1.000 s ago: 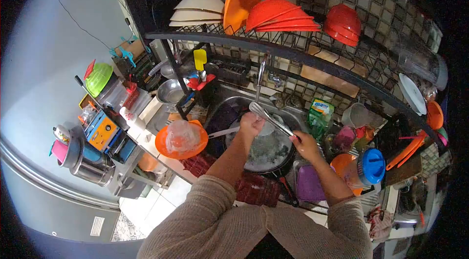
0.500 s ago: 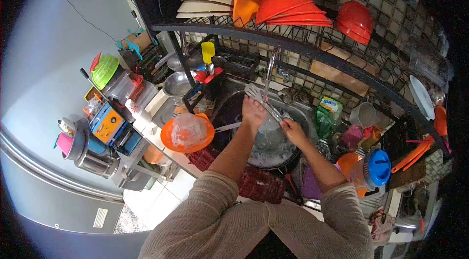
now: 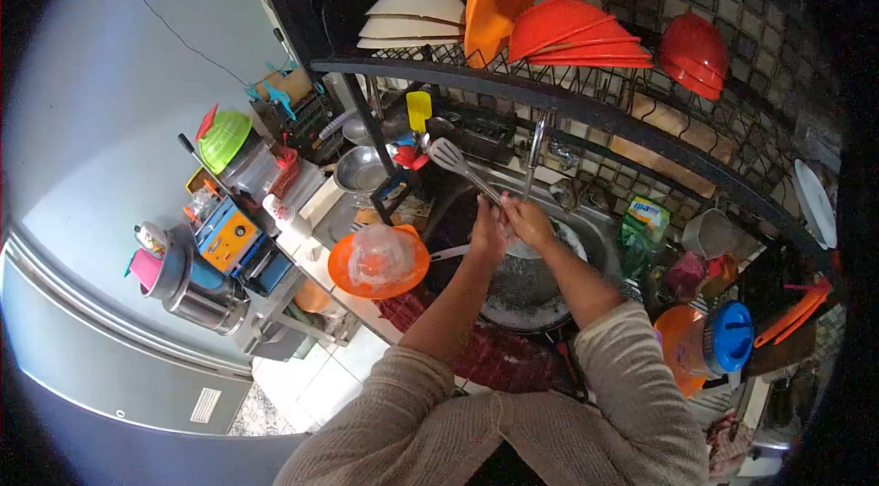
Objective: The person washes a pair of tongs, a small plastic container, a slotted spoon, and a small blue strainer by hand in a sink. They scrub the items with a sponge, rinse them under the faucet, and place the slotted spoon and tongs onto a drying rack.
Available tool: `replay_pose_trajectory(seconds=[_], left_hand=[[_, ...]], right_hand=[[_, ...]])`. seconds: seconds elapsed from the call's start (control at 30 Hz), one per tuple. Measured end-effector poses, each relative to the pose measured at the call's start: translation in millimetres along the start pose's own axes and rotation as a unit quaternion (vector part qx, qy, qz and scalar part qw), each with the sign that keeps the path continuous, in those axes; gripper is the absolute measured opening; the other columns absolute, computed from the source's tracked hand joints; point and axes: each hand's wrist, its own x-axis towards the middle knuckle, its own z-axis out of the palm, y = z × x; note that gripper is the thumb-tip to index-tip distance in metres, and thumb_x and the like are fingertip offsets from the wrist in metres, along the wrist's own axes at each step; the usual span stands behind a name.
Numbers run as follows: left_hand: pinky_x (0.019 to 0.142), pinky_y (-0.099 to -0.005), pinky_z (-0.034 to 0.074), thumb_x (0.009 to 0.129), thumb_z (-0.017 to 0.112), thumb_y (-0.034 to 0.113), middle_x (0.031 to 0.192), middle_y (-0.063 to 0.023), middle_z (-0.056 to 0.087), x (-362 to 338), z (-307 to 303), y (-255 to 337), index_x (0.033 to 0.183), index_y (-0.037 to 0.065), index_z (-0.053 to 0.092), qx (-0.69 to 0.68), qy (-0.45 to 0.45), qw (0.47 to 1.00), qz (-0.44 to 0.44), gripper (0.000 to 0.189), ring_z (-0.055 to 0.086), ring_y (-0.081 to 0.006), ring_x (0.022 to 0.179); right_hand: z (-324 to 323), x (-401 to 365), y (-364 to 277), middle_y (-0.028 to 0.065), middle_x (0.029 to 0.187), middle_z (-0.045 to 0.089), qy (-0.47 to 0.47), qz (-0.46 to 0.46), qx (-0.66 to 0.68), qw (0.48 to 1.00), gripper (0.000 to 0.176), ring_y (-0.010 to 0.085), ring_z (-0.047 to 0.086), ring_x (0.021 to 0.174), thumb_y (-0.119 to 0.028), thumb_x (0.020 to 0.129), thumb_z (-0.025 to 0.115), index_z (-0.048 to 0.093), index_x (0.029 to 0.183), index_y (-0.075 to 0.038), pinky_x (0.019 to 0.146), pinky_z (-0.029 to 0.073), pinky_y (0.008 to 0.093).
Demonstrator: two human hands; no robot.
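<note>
A slotted spatula (image 3: 450, 156) with a metal handle points up and to the left over the sink (image 3: 600, 243). Both hands are close together on its handle. My left hand (image 3: 490, 228) is closed round the lower handle, and my right hand (image 3: 528, 222) grips it just beside. Below them a round basin of soapy water (image 3: 522, 294) sits in the sink. The tap (image 3: 535, 152) rises behind my hands. To the left, an orange bowl (image 3: 343, 268) holds something whitish and translucent.
A black dish rack (image 3: 430, 74) with white bowls (image 3: 417, 2) and red bowls (image 3: 577, 32) spans above the sink. A green bottle (image 3: 641, 234) and a blue-lidded jug (image 3: 730, 337) stand right. Metal bowls (image 3: 363, 169) lie left.
My right hand has moved up along the handle to meet my left hand. The spatula's head now extends clear of my left hand. The view has shifted slightly.
</note>
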Motion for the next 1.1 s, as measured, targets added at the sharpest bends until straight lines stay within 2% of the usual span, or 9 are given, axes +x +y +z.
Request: replay_pose_trajectory(seconds=[0.03,0.13,0.27,0.33,0.57,0.67,0.73,1.0,1.1], left_hand=[[0.100,-0.0600,0.017,0.085,0.034,0.067,0.144,0.0002,0.026,-2,2,3,0.140,0.020,0.025,-0.005,-0.009,1.000,-0.006,0.073,0.022,-0.0281,0.133],[0.101,-0.0593,0.018,0.084,0.035,0.066,0.141,-0.0010,0.029,7,-10,5,0.138,0.022,0.027,-0.016,-0.032,0.999,0.004,0.070,0.024,-0.0278,0.132],[0.100,-0.0581,0.020,0.085,0.033,0.066,0.140,-0.0006,0.032,4,-4,12,0.136,0.025,0.032,-0.042,0.042,0.998,0.011,0.065,0.031,-0.0275,0.128],[0.096,-0.0576,0.029,0.087,0.034,0.063,0.141,0.0006,0.031,9,-13,13,0.135,0.028,0.035,-0.015,-0.019,1.000,0.011,0.060,0.030,-0.0283,0.129],[0.099,-0.0514,0.028,0.086,0.028,0.066,0.145,-0.0004,0.026,22,10,6,0.136,0.027,0.034,-0.218,-0.068,0.974,0.003,0.063,0.031,-0.0285,0.129],[0.099,-0.0491,0.029,0.085,0.027,0.068,0.135,-0.0027,0.037,24,22,-7,0.135,0.028,0.035,-0.194,-0.059,0.979,-0.006,0.064,0.041,-0.0285,0.120],[0.094,-0.0471,0.033,0.086,0.030,0.066,0.117,-0.0027,0.047,25,24,-17,0.132,0.030,0.037,-0.209,-0.029,0.977,-0.029,0.058,0.048,-0.0266,0.105],[0.077,-0.0397,0.046,0.086,0.051,0.050,0.102,0.0002,0.053,43,23,-42,0.120,0.033,0.042,-0.128,0.029,0.990,-0.060,0.039,0.053,-0.0204,0.085],[0.071,-0.0372,0.048,0.086,0.056,0.046,0.098,0.0012,0.054,35,29,-32,0.114,0.025,0.046,-0.108,0.038,0.993,-0.026,0.036,0.055,-0.0193,0.080]], right_hand=[[-1,4,-3,0.0114,0.065,0.061,0.019,-0.046,-0.097,0.994,0.048,0.0263,0.060,0.057,-0.048,0.091,0.042,0.062,0.086,-0.005,0.055,0.047,0.0381],[-8,4,-17,0.0145,0.073,0.064,0.071,-0.108,-0.210,0.969,0.051,0.0324,0.063,0.065,-0.053,0.089,0.042,0.063,0.091,-0.006,0.062,0.049,0.0409],[-8,8,-18,0.0141,0.070,0.063,0.075,-0.099,-0.189,0.974,0.051,0.0325,0.062,0.064,-0.054,0.088,0.043,0.063,0.089,-0.006,0.061,0.048,0.0414],[-15,2,-25,0.0145,0.067,0.061,0.014,-0.030,-0.130,0.991,0.046,0.0331,0.059,0.062,-0.050,0.086,0.050,0.065,0.094,-0.007,0.057,0.045,0.0411],[-42,-51,38,0.0070,0.053,0.053,0.053,-0.054,-0.075,0.994,0.039,0.0186,0.052,0.047,-0.042,0.085,0.058,0.060,0.080,-0.004,0.047,0.042,0.0309],[-65,-79,40,0.0028,0.051,0.048,-0.026,0.071,0.014,0.997,0.045,0.0129,0.048,0.043,-0.047,0.087,0.054,0.058,0.075,-0.004,0.044,0.040,0.0282],[-80,-102,31,-0.0004,0.050,0.046,-0.116,0.243,0.147,0.952,0.053,0.0103,0.045,0.040,-0.056,0.088,0.045,0.054,0.071,-0.007,0.039,0.038,0.0262],[-90,-137,26,-0.0017,0.049,0.041,-0.210,0.358,0.306,0.857,0.060,0.0101,0.037,0.034,-0.068,0.085,0.034,0.049,0.073,-0.011,0.033,0.031,0.0253],[-86,-143,29,-0.0020,0.049,0.042,-0.257,0.352,0.386,0.813,0.061,0.0106,0.037,0.035,-0.070,0.083,0.035,0.049,0.074,-0.012,0.034,0.031,0.0252]])
